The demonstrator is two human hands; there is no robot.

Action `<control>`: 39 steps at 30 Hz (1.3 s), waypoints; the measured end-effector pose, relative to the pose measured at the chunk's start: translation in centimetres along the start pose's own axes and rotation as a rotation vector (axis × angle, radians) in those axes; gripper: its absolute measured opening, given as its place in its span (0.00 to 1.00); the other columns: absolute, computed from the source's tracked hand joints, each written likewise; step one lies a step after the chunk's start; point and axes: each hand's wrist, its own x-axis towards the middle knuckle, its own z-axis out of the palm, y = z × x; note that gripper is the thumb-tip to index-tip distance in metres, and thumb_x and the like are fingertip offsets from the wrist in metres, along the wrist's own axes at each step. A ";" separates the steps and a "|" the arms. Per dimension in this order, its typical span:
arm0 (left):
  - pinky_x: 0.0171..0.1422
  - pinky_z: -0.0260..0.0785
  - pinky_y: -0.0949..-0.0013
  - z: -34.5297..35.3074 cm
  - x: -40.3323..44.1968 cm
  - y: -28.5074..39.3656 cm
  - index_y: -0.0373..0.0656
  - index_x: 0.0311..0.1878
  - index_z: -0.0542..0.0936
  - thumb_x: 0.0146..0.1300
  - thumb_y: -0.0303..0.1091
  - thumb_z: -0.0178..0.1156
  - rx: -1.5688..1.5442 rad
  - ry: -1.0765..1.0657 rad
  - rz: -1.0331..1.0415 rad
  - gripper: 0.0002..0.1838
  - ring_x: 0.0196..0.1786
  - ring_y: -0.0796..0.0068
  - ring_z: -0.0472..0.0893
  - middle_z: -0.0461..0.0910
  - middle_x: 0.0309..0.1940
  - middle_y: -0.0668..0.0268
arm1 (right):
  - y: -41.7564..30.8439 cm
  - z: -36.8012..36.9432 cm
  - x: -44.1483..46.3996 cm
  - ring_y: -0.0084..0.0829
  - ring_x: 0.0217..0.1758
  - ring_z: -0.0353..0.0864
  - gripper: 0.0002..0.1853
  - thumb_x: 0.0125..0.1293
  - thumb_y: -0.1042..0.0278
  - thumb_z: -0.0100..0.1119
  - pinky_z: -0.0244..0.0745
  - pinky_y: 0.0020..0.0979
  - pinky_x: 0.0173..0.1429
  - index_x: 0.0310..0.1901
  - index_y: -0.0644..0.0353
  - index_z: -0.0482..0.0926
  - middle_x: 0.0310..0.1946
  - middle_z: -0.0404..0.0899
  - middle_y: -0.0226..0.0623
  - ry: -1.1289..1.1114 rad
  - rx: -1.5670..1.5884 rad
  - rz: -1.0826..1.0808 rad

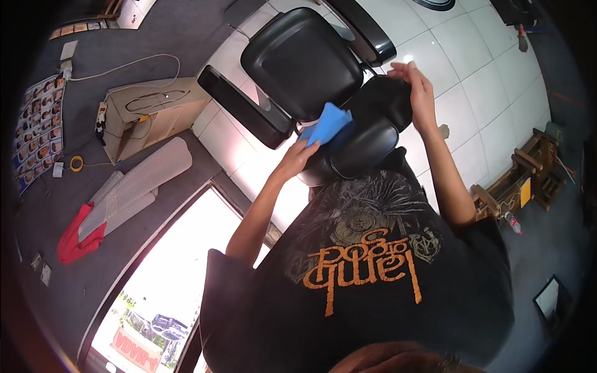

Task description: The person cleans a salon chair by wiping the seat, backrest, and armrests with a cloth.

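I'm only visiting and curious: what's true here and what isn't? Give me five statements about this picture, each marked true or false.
1. The left hand holds a blue cloth. True.
2. The right hand grips a spray bottle. False: it looks empty.
3. The chair stands on white tiles. True.
4. Its seat is red. False: it is black.
5. The dark shirt bears orange lettering. True.
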 end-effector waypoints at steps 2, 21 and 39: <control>0.78 0.56 0.65 1.6 0.7 4.3 0.28 0.69 0.76 0.79 0.56 0.55 -0.101 0.014 0.038 0.36 0.70 0.70 0.72 0.80 0.63 0.60 | 1.0 -0.9 1.3 0.31 0.49 0.85 0.30 0.85 0.46 0.42 0.75 0.33 0.59 0.52 0.67 0.87 0.42 0.89 0.40 0.030 -0.014 0.006; 0.76 0.66 0.58 6.5 18.0 11.7 0.38 0.76 0.72 0.80 0.61 0.49 0.006 -0.049 -0.114 0.37 0.70 0.64 0.77 0.77 0.70 0.56 | 2.5 -0.7 1.7 0.30 0.45 0.72 0.20 0.85 0.61 0.45 0.68 0.31 0.53 0.49 0.65 0.85 0.44 0.74 0.39 0.367 -0.067 -0.376; 0.77 0.62 0.65 7.6 13.2 16.4 0.35 0.76 0.71 0.80 0.63 0.51 -0.039 -0.134 -0.042 0.40 0.70 0.69 0.75 0.77 0.69 0.57 | 2.7 -1.0 1.7 0.34 0.48 0.73 0.23 0.86 0.59 0.40 0.67 0.34 0.59 0.48 0.66 0.84 0.44 0.75 0.41 0.363 -0.013 -0.366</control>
